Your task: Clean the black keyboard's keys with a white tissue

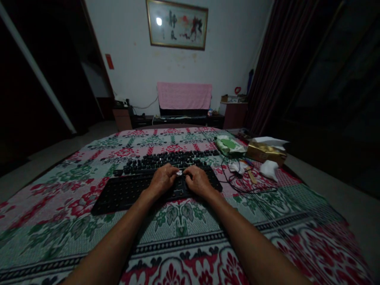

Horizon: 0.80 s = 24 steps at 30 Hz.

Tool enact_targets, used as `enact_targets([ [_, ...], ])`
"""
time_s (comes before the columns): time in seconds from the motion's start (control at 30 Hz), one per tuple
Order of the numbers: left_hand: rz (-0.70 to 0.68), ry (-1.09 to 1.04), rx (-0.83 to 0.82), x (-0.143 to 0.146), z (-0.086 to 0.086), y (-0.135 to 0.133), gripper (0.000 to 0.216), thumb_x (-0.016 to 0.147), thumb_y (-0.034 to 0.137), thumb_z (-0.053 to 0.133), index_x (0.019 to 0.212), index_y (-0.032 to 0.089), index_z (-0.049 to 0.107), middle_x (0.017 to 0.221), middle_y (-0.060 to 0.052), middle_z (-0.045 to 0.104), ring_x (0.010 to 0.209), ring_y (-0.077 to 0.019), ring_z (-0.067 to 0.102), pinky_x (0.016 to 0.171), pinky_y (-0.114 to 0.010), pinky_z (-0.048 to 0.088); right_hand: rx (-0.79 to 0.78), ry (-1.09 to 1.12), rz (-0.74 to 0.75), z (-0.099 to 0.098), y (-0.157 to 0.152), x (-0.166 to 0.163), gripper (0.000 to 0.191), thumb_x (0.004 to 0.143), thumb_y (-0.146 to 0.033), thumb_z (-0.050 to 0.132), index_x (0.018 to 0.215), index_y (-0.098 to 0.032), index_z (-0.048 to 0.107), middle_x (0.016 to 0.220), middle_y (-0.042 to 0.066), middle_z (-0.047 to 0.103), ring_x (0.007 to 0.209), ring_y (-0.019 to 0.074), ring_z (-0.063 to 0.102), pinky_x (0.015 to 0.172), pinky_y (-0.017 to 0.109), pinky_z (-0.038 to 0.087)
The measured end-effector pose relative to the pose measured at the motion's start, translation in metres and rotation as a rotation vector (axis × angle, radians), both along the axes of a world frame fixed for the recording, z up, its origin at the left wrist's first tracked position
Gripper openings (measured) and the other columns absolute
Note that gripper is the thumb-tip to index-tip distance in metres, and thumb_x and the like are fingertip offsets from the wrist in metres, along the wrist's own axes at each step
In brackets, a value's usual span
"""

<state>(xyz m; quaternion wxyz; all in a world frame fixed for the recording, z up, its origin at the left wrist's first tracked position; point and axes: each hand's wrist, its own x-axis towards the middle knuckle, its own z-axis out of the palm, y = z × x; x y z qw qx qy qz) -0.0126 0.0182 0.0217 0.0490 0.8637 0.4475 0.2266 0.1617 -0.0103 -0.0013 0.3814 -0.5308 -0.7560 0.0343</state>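
A black keyboard (118, 194) with its keycaps taken off lies on the patterned tablecloth, and both my hands are over its middle and right part. My left hand (162, 179) is closed, its fingertips pinching a small piece of white tissue (179, 173). Close to the tissue, my right hand (199, 180) has its thumb and fingers drawn together; what they hold, if anything, is too small to make out. Behind the keyboard the loose black keycaps (160, 159) lie in rows on the cloth.
To the right lie a green wipes pack (229, 145), a golden tissue box (265, 152), crumpled white tissue (269, 170) and a coiled black cable (237, 188). The tablecloth (74, 198) covers a round-edged table. Beyond stands a television under a pink cloth (184, 95).
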Motion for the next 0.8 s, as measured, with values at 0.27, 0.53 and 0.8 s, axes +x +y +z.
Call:
enact_targets([
  [0.27, -0.021, 0.241, 0.011, 0.009, 0.003, -0.002, 0.031, 0.080, 0.013, 0.039, 0.091, 0.021, 0.067, 0.083, -0.007, 0.054, 0.079, -0.0182, 0.054, 0.066, -0.027, 0.042, 0.025, -0.065, 0.012, -0.008, 0.002, -0.001, 0.018, 0.075, -0.007, 0.045, 0.081, -0.017, 0.059, 0.086, 0.006, 0.058, 0.086, 0.0164, 0.053, 0.079, 0.027, 0.042],
  [0.53, 0.081, 0.153, 0.036, -0.007, 0.006, 0.017, 0.031, 0.080, 0.018, 0.044, 0.100, 0.021, 0.067, 0.086, -0.007, 0.061, 0.081, -0.0173, 0.057, 0.074, -0.027, 0.044, 0.035, -0.024, -0.048, -0.008, 0.003, 0.000, 0.019, 0.072, -0.005, 0.046, 0.081, -0.016, 0.059, 0.085, 0.007, 0.058, 0.083, 0.0176, 0.053, 0.079, 0.028, 0.042],
  [0.8, 0.077, 0.159, -0.011, 0.022, -0.007, 0.026, 0.034, 0.084, 0.020, 0.040, 0.104, 0.026, 0.066, 0.088, -0.006, 0.054, 0.085, -0.0172, 0.054, 0.072, -0.025, 0.042, 0.047, -0.047, -0.020, -0.011, 0.004, 0.000, 0.019, 0.072, -0.004, 0.047, 0.080, -0.015, 0.060, 0.085, 0.007, 0.058, 0.085, 0.0166, 0.053, 0.080, 0.028, 0.043],
])
